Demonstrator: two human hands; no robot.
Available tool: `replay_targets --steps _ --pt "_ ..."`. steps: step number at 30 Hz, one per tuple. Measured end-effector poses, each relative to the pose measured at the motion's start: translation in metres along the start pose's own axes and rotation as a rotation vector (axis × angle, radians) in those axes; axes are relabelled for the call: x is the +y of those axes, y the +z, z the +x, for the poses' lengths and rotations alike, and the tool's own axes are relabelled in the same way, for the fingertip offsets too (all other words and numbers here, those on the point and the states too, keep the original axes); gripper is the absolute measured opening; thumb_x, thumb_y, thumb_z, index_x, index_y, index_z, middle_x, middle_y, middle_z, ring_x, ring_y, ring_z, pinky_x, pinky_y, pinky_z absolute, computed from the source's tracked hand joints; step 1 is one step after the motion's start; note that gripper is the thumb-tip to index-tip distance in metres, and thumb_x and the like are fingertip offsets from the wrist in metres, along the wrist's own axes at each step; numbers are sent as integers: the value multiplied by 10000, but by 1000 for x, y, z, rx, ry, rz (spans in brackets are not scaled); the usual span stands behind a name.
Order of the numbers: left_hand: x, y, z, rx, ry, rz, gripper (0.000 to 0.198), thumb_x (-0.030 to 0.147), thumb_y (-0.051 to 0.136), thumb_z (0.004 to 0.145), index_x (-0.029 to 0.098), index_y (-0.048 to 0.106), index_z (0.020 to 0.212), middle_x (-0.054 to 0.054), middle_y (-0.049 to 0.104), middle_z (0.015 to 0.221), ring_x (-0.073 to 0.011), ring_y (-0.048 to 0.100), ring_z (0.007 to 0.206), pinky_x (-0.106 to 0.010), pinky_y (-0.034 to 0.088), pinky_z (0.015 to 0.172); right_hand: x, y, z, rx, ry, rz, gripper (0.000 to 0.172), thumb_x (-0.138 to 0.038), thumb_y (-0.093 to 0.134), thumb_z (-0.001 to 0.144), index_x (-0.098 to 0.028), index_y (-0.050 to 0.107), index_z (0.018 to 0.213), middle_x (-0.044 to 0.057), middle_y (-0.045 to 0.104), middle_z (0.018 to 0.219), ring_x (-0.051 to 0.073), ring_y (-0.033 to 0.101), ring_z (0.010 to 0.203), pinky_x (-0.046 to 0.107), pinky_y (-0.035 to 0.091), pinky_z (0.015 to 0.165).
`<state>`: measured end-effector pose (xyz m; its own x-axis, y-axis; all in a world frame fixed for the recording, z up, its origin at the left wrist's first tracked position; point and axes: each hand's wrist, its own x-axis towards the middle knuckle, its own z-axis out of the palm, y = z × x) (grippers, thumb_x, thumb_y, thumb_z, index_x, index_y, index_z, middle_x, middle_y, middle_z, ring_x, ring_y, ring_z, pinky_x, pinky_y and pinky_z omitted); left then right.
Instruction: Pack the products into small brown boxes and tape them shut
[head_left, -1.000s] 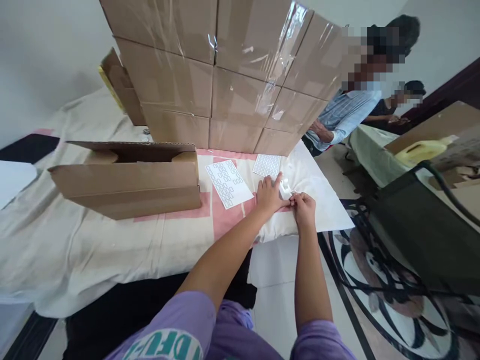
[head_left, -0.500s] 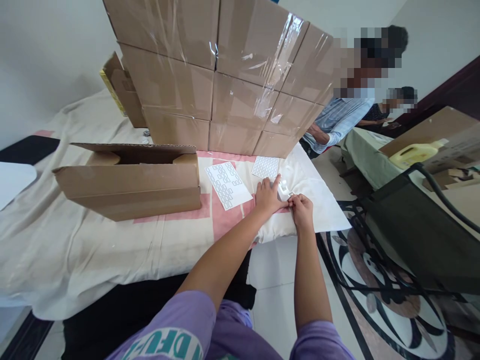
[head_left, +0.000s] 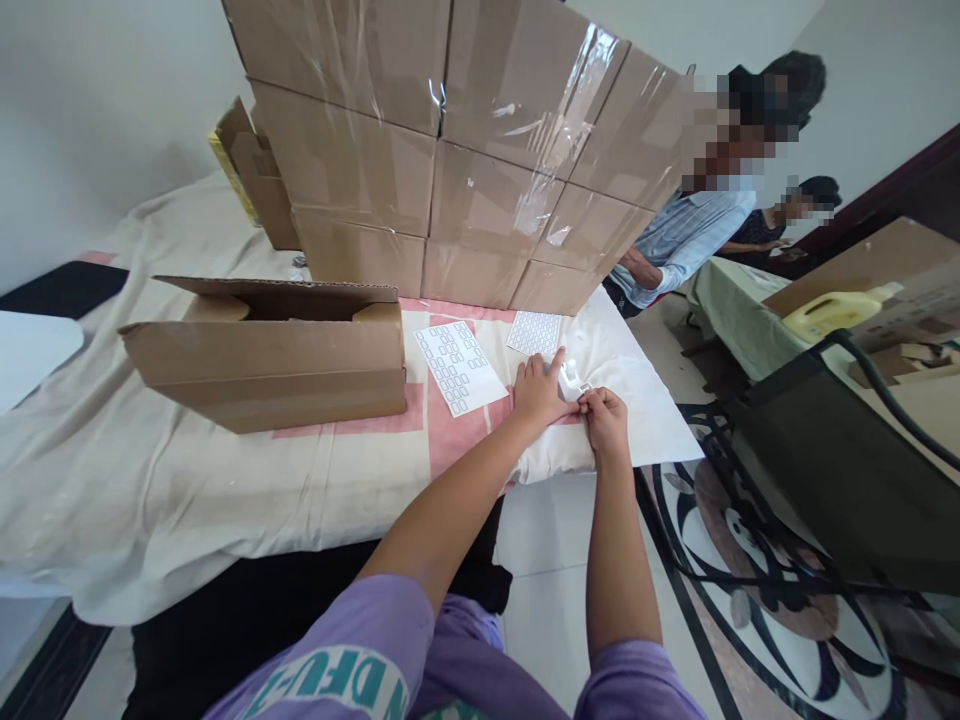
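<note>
A small white plastic-looking item (head_left: 572, 384) lies on the cloth between the spread thumb and index finger of my left hand (head_left: 537, 390), which braces it from the left. My right hand (head_left: 607, 415) pinches a small grey-outlined label (head_left: 586, 389) at the item's near right edge. How far the label touches the item is too small to tell. Left of my hands lies a white sheet of outlined labels (head_left: 459, 367), with gaps in its rows. A second label sheet (head_left: 534, 332) with denser rows lies just beyond my left fingers.
An opened cardboard box (head_left: 277, 360) stands at the left on the cloth-covered table (head_left: 337, 480). Taped cartons (head_left: 480, 190) form a wall behind. Two people (head_left: 697, 235) are at the back right. A dark folding chair (head_left: 847, 470) and a yellow jug (head_left: 836, 310) are at the right.
The view has shifted slightly. My hands stay close together at the white item, and the right fingers still pinch the label at its edge.
</note>
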<state>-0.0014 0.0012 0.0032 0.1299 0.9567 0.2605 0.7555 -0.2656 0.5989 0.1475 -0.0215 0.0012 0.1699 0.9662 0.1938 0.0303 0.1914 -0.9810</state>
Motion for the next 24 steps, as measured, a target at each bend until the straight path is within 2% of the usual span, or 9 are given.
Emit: replay_targets --steps 10,16,20,24 --pt "0 0 0 9 0 23 1193 705 775 709 245 201 1647 -199 455 1502 -358 423 1438 -481 246 1237 1 1 1 7 -30 -46 344 -282 717 780 -222 464 555 -30 527 584 113 478 580 266 412 576" --pt "-1 -1 0 -15 -2 12 1182 681 770 736 220 184 1653 -217 431 1529 -359 392 1468 -486 229 1247 5 4 -5 33 -60 -117 361 -251 704 798 -227 443 551 -40 489 561 118 429 565 264 361 528" --pt "-1 -2 0 -3 -5 2 1167 689 758 744 205 199 1647 -233 416 1543 -371 402 1464 -493 242 1242 2 5 -9 28 -75 -64 375 -241 716 796 -225 429 554 -42 482 562 120 453 579 266 385 561" --pt "-2 0 -1 29 17 -36 1143 665 749 764 161 207 1635 -262 400 1552 -401 389 1470 -525 261 1227 -3 6 -12 27 -87 -4 394 -311 727 849 -225 442 590 -40 510 579 118 471 583 270 410 599"
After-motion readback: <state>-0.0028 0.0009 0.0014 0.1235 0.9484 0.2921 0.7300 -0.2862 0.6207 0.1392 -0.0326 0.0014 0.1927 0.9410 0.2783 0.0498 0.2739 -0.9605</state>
